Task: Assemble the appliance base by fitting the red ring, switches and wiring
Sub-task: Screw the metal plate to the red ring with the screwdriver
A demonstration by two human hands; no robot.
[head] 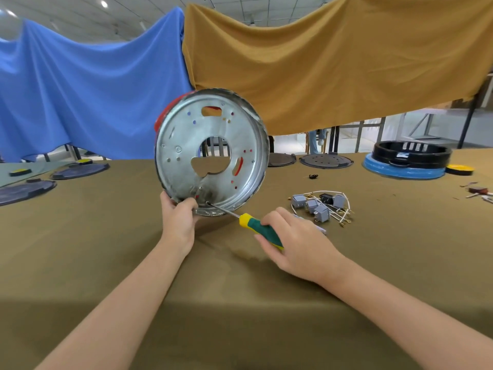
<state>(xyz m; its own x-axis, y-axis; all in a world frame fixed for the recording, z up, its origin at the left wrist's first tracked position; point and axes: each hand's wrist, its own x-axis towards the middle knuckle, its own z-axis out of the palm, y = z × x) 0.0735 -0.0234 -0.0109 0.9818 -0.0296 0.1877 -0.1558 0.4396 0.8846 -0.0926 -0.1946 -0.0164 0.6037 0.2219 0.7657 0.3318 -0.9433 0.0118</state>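
Left hand (pixel 179 219) grips upright base (pixel 186 145); right hand (pixel 294 243) holds screwdriver (pixel 262 230)

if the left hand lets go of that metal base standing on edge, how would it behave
Probably it tips or rolls: the metal base is round and stands on its rim on the cloth, steadied only by the left hand. It looks like thin stamped sheet with cutouts, so likely light and stiff. The screwdriver pushing at its lower edge could slide it.

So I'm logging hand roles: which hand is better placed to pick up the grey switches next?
Probably the right hand: the switches lie just beyond it, though it holds the screwdriver; the left hand steadies the metal base.
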